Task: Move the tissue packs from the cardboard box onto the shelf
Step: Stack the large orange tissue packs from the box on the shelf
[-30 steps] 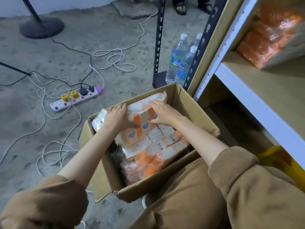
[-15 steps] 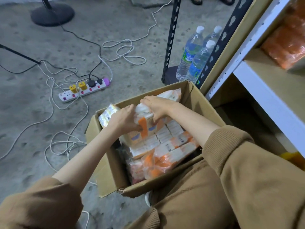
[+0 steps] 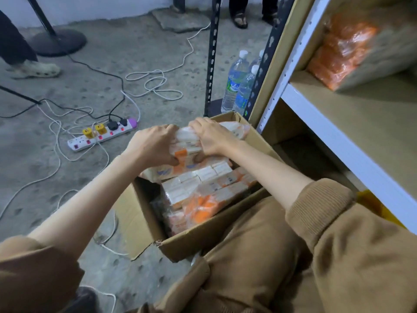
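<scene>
An open cardboard box [image 3: 144, 220] sits on the floor in front of me, filled with orange-and-white tissue packs [image 3: 203, 190] wrapped in plastic. My left hand [image 3: 153, 145] and my right hand [image 3: 212, 136] both grip one tissue pack [image 3: 185, 154] at the far side of the box, lifted and tilted above the others. The shelf [image 3: 361, 123] stands at the right, with a tan board and white metal frame. Another orange tissue pack [image 3: 343, 50] lies on it at the back.
Water bottles [image 3: 234, 82] stand beside the black shelf post [image 3: 212, 55]. A power strip [image 3: 101, 136] with white and black cables lies on the concrete floor at left. A round stand base [image 3: 58, 41] and other people's feet are farther back. Something yellow [image 3: 374, 208] lies under the shelf.
Both hands have raised the gripped tissue pack higher out of the box, toward its far edge. The camera has tilted up slightly.
</scene>
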Available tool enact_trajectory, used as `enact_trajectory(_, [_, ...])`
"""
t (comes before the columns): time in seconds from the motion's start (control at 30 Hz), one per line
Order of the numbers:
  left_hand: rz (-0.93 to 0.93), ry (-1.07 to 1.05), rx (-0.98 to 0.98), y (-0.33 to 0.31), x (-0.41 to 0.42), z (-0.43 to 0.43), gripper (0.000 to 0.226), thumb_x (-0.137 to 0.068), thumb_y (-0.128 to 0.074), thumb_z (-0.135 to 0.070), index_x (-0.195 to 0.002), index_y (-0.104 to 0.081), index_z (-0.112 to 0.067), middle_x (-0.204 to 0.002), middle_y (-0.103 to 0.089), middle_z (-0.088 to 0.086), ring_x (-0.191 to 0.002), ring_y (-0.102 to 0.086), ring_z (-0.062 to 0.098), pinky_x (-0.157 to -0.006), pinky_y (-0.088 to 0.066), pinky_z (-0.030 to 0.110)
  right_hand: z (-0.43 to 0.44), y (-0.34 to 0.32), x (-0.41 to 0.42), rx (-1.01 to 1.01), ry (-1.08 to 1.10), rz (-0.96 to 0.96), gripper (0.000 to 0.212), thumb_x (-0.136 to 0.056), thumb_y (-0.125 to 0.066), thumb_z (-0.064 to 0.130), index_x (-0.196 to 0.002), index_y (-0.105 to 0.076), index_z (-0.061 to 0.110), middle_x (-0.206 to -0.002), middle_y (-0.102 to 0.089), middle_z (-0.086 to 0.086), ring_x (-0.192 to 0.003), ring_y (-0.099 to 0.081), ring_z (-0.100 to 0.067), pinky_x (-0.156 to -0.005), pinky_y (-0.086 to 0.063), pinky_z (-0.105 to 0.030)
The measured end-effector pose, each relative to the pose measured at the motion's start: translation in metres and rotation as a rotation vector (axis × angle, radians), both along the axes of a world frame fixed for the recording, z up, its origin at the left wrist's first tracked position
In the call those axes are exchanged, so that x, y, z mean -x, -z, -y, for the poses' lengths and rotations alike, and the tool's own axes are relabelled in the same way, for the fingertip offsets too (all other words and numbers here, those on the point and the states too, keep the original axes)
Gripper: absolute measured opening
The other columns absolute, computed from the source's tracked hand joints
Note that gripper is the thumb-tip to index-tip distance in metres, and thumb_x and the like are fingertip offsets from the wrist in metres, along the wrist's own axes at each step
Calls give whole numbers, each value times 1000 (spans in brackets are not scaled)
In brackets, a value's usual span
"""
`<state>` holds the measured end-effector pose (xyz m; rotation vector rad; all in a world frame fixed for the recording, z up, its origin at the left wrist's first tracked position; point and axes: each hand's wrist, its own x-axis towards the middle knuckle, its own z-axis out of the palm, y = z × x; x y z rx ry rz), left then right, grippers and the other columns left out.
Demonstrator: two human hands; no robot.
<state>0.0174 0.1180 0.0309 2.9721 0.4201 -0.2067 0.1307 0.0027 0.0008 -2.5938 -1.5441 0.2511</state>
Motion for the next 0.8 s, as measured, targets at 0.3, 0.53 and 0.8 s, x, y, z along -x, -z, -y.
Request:
enact_trajectory(0.3, [4,36,-47,-18,12,9,75,-63,-78,-37,-127,-44,-17,-126,-58,7,-114,-55,29,-83,-45,36,12,-11,15,-45,51,40,45,-79,-63,13,-119,-45,2,-124,-48,-15,-117,-44,-29,-96,-40,-39])
enact_trajectory(0.53, [10,67,-77,-35,12,10,76,-64,-78,-37,-128,-43,-17,-124,-58,10,-112,-56,32,-82,-45,37,14,-26,16,-32,64,35,72,-64,-80,33,-119,-44,3,-124,-48,-12,-117,-44,-27,-97,-42,-40])
enact_trajectory(0.8, [138,213,-148,-104,-12,30,77,-59,-81,-40,-124,-48,-15,-118,-61,14,-105,-57,36,-80,-47,41,51,-100,4,-138,158,118,62,-59,-83,32,-92,-34,13,-107,-46,-11,-106,-45,-24,-78,-37,-30])
